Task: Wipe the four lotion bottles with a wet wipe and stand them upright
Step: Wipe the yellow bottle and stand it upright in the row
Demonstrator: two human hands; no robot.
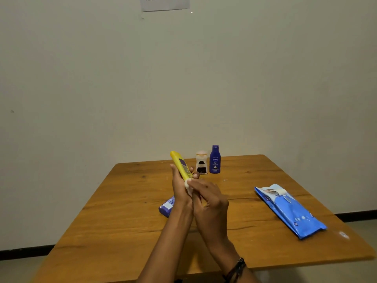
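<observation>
My left hand (180,187) grips a yellow lotion bottle (180,164) tilted up and to the left above the table. My right hand (210,198) pinches a white wet wipe (188,184) against the bottle's lower end. A dark blue lotion bottle (215,159) and a small white bottle with a dark label (201,162) stand upright side by side at the far edge of the table. A purple bottle (167,206) lies flat on the table, partly hidden behind my left forearm.
A blue pack of wet wipes (291,211) lies on the right of the wooden table (122,211), its flap open. A plain wall stands right behind the table. A sheet of paper (164,3) hangs high on it.
</observation>
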